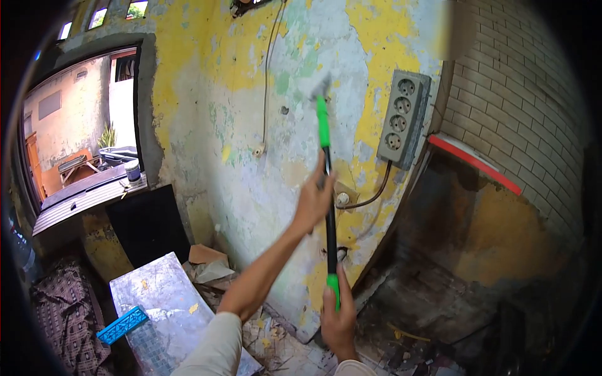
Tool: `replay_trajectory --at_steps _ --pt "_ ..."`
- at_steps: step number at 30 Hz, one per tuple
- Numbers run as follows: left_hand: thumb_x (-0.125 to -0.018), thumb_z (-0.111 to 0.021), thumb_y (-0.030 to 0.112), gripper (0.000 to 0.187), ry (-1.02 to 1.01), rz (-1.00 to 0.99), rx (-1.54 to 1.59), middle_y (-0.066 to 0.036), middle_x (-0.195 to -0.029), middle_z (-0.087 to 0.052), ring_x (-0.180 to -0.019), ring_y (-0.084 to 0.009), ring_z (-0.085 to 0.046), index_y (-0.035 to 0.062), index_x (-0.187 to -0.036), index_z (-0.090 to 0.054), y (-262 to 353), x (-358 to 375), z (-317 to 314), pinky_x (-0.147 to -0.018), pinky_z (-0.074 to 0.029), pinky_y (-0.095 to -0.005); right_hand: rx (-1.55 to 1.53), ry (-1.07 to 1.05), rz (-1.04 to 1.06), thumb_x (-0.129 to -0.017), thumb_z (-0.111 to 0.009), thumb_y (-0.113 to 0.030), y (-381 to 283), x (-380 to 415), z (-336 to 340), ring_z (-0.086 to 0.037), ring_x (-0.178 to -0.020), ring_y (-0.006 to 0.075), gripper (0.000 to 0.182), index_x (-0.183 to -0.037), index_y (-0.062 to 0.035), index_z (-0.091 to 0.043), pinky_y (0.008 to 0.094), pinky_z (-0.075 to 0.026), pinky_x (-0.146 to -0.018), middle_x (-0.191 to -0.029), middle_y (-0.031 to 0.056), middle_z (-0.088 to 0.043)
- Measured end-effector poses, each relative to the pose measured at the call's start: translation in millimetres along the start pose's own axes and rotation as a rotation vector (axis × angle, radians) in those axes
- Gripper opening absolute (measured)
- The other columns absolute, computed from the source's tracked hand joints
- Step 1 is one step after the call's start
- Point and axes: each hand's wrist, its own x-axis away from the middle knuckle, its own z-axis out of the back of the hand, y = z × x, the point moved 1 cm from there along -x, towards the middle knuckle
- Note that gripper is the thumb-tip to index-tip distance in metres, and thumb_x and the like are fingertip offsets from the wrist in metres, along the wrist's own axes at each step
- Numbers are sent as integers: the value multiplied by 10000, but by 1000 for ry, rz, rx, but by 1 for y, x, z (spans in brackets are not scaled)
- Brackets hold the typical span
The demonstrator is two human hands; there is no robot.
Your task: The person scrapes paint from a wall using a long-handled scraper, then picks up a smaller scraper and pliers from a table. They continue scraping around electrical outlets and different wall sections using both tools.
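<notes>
I hold a long scraper tool [327, 188] with a black shaft and green grips upright against a wall of peeling yellow paint [207, 94]. Its grey metal blade [320, 89] presses on the bare plaster high up. My left hand [313, 199] is wrapped around the middle of the shaft, arm stretched out from a pale sleeve. My right hand [338, 316] grips the green lower end of the handle, near the floor line.
A grey multi-socket power strip [402, 118] hangs on the wall right of the blade, its cable running to a wall outlet [342, 198]. A window opening [81, 125] lies left. Below are a metal-topped box [163, 294], a blue comb-like piece [122, 324] and paint debris.
</notes>
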Motion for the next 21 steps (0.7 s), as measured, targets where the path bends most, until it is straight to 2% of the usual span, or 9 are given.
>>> replay_trajectory --at_steps 1,4,7,10,12,14,15,17,21 --pt "-1123 -596 276 667 -56 67 75 -170 -992 -699 -773 -131 -530 80 -1705 -337 12 20 -6 -732 -503 -326 62 26 -10 -1163 -510 -173 10 15 4 -426 -668 33 543 -1668 -7 -396 230 -410 -587 -1018 10 -642" --pt "-1129 -600 271 656 -51 117 63 11 -801 -555 -723 -88 -496 60 -1698 -349 21 7 -10 -660 -462 -279 70 12 -19 -1164 -508 -167 6 0 9 -441 -658 42 547 -1675 -14 -387 237 -423 -595 -950 -24 -602" --pt "-1114 -614 283 664 18 -15 -17 13 -793 -560 -699 -86 -504 35 -1681 -374 13 -72 2 -625 -457 -296 -98 6 96 -1148 -501 -84 -23 -74 -7 -611 -1380 349 488 -1611 58 -440 393 -470 -1132 -1508 290 -597" --pt "-1101 -594 334 668 71 -10 2 -77 -715 -560 -648 -167 -532 10 -1653 -405 20 -165 23 -632 -475 -382 -114 -9 174 -1152 -527 -159 -48 -159 -34 -620 -1366 388 492 -1576 84 -467 420 -468 -1130 -1461 329 -618" --pt "-1106 -609 299 642 70 -80 -79 10 -716 -518 -636 -103 -485 -15 -1637 -430 22 -201 40 -584 -431 -311 -17 46 325 -1173 -526 -228 -46 -190 -45 -634 -1127 184 534 -1620 50 -434 322 -495 -1032 -1346 161 -683" --pt "-1107 -600 300 585 70 -15 -107 8 -710 -511 -643 -113 -490 -44 -1570 -502 23 -200 42 -585 -428 -325 -116 -88 180 -1159 -519 -211 -58 -193 -43 -585 -1411 397 521 -1591 70 -447 468 -443 -1153 -1482 341 -601" --pt "-1109 -598 303 522 61 -31 -110 6 -717 -518 -651 -105 -490 -50 -1492 -562 18 -190 40 -587 -429 -329 -52 0 362 -1157 -527 -211 -52 -189 -44 -738 -1103 319 523 -1613 30 -441 399 -567 -950 -1321 271 -689" --pt "-1110 -607 312 537 106 -111 -98 10 -721 -509 -640 -82 -472 -23 -1525 -548 -4 -154 23 -564 -402 -307 -303 -209 -142 -1148 -548 -181 -53 -141 -9 -660 -682 157 550 -1652 -13 -403 295 -541 -610 -1076 137 -686" --pt "-1134 -591 249 692 -56 22 -18 16 -835 -531 -731 -75 -504 29 -1712 -282 1 -21 -8 -632 -452 -270 -698 -165 -386 -1134 -566 -125 -11 -33 26 -475 -533 51 632 -1704 -56 -301 238 -376 -443 -899 50 -603"
